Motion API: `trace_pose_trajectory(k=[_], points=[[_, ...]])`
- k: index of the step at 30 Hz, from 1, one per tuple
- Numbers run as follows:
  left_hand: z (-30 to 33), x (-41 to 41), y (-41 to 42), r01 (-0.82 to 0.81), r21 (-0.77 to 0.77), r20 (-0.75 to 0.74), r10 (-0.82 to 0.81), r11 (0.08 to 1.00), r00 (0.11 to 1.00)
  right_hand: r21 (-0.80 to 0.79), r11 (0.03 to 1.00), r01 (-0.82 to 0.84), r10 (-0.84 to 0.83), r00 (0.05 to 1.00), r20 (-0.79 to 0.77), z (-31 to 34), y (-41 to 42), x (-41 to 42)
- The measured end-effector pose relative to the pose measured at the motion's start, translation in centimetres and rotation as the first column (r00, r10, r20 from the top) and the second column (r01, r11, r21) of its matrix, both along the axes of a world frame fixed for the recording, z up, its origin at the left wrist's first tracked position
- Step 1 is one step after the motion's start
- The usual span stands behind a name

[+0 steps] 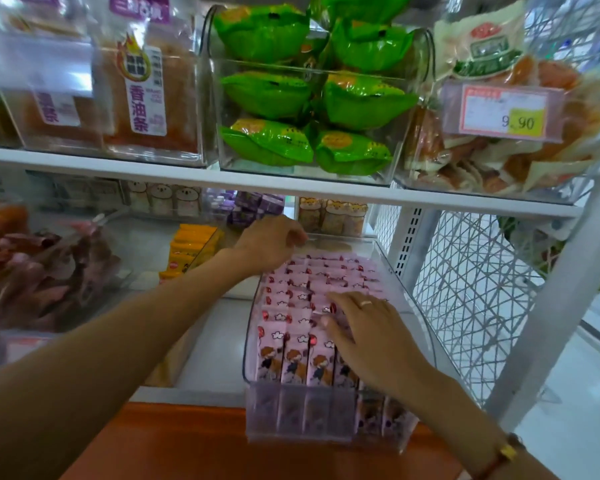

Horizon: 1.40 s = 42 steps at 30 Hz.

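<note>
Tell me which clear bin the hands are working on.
The lower-shelf bin of pink packets: left hand at its back, right hand on the packets.

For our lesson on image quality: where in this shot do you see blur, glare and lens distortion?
Head view: blur smears the bread packets at upper left; head view: glare streaks the clear bin holding green packets; head view: the wide lens bows the shelf edge and leans the post; the pink packets by the right hand look sharpest.
</note>
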<state>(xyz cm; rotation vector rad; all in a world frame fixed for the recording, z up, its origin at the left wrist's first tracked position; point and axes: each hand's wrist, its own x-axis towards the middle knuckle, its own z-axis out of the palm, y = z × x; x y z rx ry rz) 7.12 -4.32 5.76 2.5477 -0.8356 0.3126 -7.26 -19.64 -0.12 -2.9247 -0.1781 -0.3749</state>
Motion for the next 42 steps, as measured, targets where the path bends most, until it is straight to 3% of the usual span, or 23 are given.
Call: trace_pose_trajectory(k=[6, 10, 17, 20, 24, 26, 29, 31, 33, 36, 42], points=[[-1.3, 4.9, -1.6, -0.086, 0.271, -0.062, 0.107, 0.959, 0.992, -0.014, 1.000, -0.013, 0.014, 0.997, 0.077, -0.7, -0.5, 0.6], [-1.6, 5.4, -2.0, -0.099, 0.271, -0.090, 0.128, 0.958, 0.988, -0.014, 1.000, -0.021, 0.022, 0.998, 0.066, -0.6, -0.5, 0.6], [-1.2, 5.0, -2.5, -0.176, 0.190, -0.007, 0.180, 0.966, 0.984, -0.006, 1.000, -0.028, 0.029, 0.997, 0.077, -0.5, -0.5, 0.6], [-1.2, 4.8, -2.1, -0.221, 0.048, 0.024, 0.220, 0.974, 0.975, 0.008, 1.000, -0.024, 0.023, 0.997, 0.076, -0.5, -0.5, 0.7], [-0.5, 4.3, -1.2, -0.206, -0.321, -0.004, 0.216, 0.924, 0.976, 0.020, 1.000, -0.005, 0.004, 0.998, 0.062, -0.3, -0.3, 0.7], [0.0, 2.8, -0.7, -0.208, -0.545, -0.117, 0.171, 0.813, 0.978, 0.035, 0.999, -0.001, -0.001, 0.999, 0.051, 0.3, -0.1, 0.4], [0.2, -0.9, 0.8, -0.289, -0.797, -0.331, 0.018, 0.530, 0.943, 0.185, 0.982, -0.041, 0.006, 0.983, 0.185, 2.0, 0.6, -0.3], [0.5, -4.3, 2.4, -0.321, -0.849, -0.385, -0.075, 0.420, 0.920, 0.405, 0.908, -0.110, -0.010, 0.959, 0.284, 3.5, 1.4, -1.2], [0.8, -7.9, 3.8, -0.265, -0.853, -0.357, -0.133, 0.449, 0.925, 0.547, 0.818, -0.176, 0.009, 0.956, 0.294, 4.8, 2.3, -2.1], [0.7, -12.3, 5.0, -0.183, -0.874, -0.314, -0.236, 0.449, 0.920, 0.599, 0.772, -0.214, 0.082, 0.967, 0.241, 5.7, 3.9, -3.3], [0.3, -16.0, 5.8, -0.071, -0.915, -0.168, -0.214, 0.398, 0.962, 0.739, 0.604, -0.299, 0.190, 0.954, 0.231, 5.6, 4.9, -4.5]])
